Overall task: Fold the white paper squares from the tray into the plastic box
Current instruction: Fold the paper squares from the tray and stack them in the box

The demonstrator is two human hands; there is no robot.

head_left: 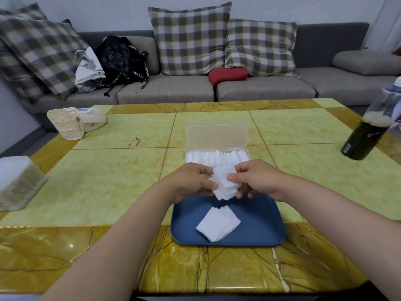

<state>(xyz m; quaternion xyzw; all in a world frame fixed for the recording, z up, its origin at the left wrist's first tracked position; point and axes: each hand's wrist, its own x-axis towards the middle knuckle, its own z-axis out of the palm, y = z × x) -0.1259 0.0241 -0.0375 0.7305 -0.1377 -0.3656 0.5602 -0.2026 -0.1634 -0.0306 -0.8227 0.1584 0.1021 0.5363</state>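
Observation:
A blue tray [260, 224] lies near the table's front edge with a small pile of white paper squares [218, 224] on it. Behind it stands a clear plastic box [217, 156], lid raised, holding a row of folded white papers. Above the tray's far edge, my left hand [191, 181] and my right hand [256, 178] both pinch a white paper square [224, 183] between them. The paper hangs crumpled, partly covered by my fingers.
A dark bottle [366, 135] stands at the table's right edge. At the far left corner of the table lies a cream plastic fan [71, 122], and a white tissue box [17, 181] sits at the near left. Behind the table stretches a sofa with cushions and bags.

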